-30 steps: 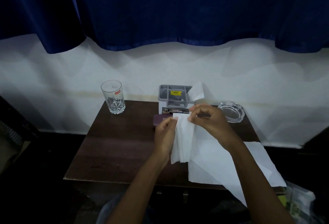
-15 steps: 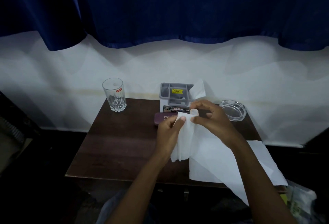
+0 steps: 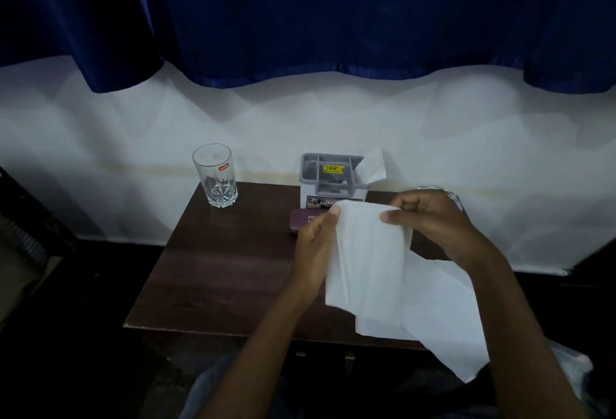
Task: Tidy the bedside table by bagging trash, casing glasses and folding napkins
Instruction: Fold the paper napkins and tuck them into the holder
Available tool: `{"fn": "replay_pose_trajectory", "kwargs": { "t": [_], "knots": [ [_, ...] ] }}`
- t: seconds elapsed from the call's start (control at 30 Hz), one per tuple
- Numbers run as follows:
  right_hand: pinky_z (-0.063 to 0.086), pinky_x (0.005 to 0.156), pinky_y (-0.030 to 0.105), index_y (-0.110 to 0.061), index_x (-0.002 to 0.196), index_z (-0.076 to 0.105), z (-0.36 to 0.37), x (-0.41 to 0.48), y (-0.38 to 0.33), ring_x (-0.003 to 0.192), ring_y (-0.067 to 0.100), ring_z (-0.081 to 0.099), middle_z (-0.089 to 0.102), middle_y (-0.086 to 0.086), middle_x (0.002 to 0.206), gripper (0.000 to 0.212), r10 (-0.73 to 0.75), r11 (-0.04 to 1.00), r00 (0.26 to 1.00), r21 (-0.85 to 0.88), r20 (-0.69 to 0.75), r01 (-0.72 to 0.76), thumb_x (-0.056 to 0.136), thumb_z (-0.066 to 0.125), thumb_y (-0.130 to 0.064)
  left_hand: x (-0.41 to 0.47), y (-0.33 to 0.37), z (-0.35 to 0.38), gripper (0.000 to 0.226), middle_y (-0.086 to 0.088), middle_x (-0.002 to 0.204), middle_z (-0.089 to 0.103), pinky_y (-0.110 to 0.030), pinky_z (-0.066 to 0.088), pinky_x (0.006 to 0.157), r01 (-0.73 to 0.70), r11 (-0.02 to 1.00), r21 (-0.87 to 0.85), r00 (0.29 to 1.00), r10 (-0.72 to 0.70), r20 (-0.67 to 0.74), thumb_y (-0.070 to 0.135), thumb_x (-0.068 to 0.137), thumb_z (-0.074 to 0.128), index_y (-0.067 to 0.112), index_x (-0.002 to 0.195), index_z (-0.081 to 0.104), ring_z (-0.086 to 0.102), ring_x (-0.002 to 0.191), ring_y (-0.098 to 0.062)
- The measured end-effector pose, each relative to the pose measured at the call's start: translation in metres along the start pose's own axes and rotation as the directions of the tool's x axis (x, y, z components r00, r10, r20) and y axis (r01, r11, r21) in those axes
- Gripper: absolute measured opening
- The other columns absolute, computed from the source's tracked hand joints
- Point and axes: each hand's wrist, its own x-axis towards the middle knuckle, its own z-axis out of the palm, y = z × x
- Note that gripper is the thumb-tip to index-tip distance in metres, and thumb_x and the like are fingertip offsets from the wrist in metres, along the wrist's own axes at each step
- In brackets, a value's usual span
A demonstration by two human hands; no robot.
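A white napkin (image 3: 366,258) hangs above the dark wooden table (image 3: 220,268), held up by both hands. My left hand (image 3: 313,248) pinches its upper left corner and my right hand (image 3: 430,222) pinches its upper right edge. Beneath it a larger white sheet (image 3: 446,318) lies on the table's right side and droops over the front edge. A maroon glasses case (image 3: 301,222) lies closed behind my left hand, partly hidden. A grey and white napkin holder (image 3: 328,178) stands at the back with a napkin (image 3: 375,165) sticking out of it.
An empty drinking glass (image 3: 216,175) stands at the table's back left. A glass ashtray (image 3: 455,200) peeks out behind my right hand. Blue curtains (image 3: 300,12) hang over a white wall. A plastic bag (image 3: 573,368) lies below the table's right front corner.
The napkin was bunched narrow between my hands; now my hands have drawn apart and it is spread wider. My right hand moved to the right.
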Motion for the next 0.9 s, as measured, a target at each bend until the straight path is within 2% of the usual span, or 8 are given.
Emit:
{"fn": "replay_pose_trajectory", "kwargs": {
  "t": [0.1,0.13,0.27,0.43,0.57,0.7,0.8,0.9],
  "knots": [
    [0.046,0.054,0.014,-0.002,0.067,0.061,-0.001,-0.002,-0.001,0.053,0.005,0.059,0.064,-0.003,0.056,0.013,0.015,0.997,0.999,0.076,-0.043,-0.012,0.079,0.066,0.000,-0.004,0.002,-0.001,0.007,0.009,0.082,0.071,-0.017,0.052,0.067,0.152,0.988,0.032,0.970,-0.155,0.186,0.026,0.086,0.062,0.022,0.090,0.067,0.066,0.078,-0.006],
    [0.047,0.054,0.015,-0.004,0.067,0.061,-0.001,-0.003,-0.001,0.054,0.007,0.059,0.063,-0.002,0.057,0.014,0.027,0.994,0.998,0.108,-0.065,-0.020,0.079,0.066,-0.001,-0.004,-0.001,-0.003,0.017,0.006,0.090,0.072,-0.019,0.055,0.069,0.164,0.985,0.050,0.962,-0.171,0.212,0.023,0.083,0.066,0.022,0.100,0.066,0.068,0.083,-0.011],
    [0.046,0.049,0.017,-0.011,0.064,0.059,-0.008,-0.006,-0.001,0.052,0.010,0.057,0.063,-0.004,0.057,0.019,0.120,0.963,0.985,0.255,-0.121,-0.086,0.081,0.066,-0.008,0.003,-0.005,-0.008,0.022,0.001,0.095,0.069,-0.022,0.052,0.072,0.150,0.988,-0.039,0.987,-0.147,0.061,0.009,0.083,0.064,0.019,0.102,0.065,0.064,0.083,-0.013],
    [0.048,0.055,0.024,-0.015,0.064,0.059,-0.013,-0.008,0.003,0.055,0.011,0.056,0.059,-0.004,0.061,0.019,0.177,0.958,0.976,0.248,-0.127,-0.141,0.081,0.067,-0.012,0.010,-0.007,-0.013,0.017,-0.012,0.100,0.067,-0.031,0.047,0.080,0.130,0.986,-0.100,0.983,-0.142,-0.118,0.007,0.087,0.059,0.010,0.101,0.068,0.058,0.087,-0.017],
    [0.047,0.052,0.020,-0.017,0.056,0.058,-0.013,-0.008,0.006,0.062,0.012,0.056,0.060,-0.002,0.063,0.027,0.120,0.949,0.988,0.303,-0.092,-0.087,0.079,0.064,-0.003,0.010,-0.006,-0.012,0.015,-0.013,0.100,0.066,-0.039,0.047,0.083,0.117,0.986,-0.122,0.980,-0.134,-0.145,0.010,0.090,0.055,0.017,0.095,0.068,0.057,0.086,-0.017],
    [0.040,0.063,0.026,-0.017,0.062,0.055,-0.015,-0.005,0.008,0.069,0.020,0.052,0.057,0.010,0.072,0.026,0.089,0.955,0.993,0.289,-0.076,-0.064,0.073,0.068,0.003,0.011,-0.008,-0.014,0.015,-0.013,0.104,0.067,-0.033,0.049,0.077,0.123,0.980,-0.158,0.976,-0.148,-0.160,0.011,0.090,0.056,0.018,0.094,0.068,0.060,0.084,-0.016],
    [0.043,0.050,0.018,-0.017,0.073,0.054,-0.015,-0.006,0.007,0.060,0.012,0.057,0.061,0.001,0.068,0.027,0.088,0.946,0.994,0.317,-0.066,-0.063,0.079,0.061,0.009,0.013,-0.010,-0.016,0.020,-0.012,0.109,0.068,-0.030,0.050,0.077,0.142,0.967,-0.214,0.974,-0.175,-0.142,0.010,0.091,0.053,0.010,0.107,0.065,0.061,0.088,-0.017],
    [0.044,0.047,0.012,-0.014,0.082,0.065,-0.012,-0.006,0.006,0.059,0.003,0.058,0.064,-0.010,0.066,0.021,0.067,0.958,0.995,0.282,-0.069,-0.045,0.083,0.058,0.006,0.012,-0.007,-0.017,0.027,-0.004,0.096,0.068,-0.024,0.052,0.065,0.253,0.905,-0.342,0.959,-0.282,-0.038,0.013,0.095,0.046,0.008,0.117,0.060,0.063,0.080,-0.012]
  ]
}}
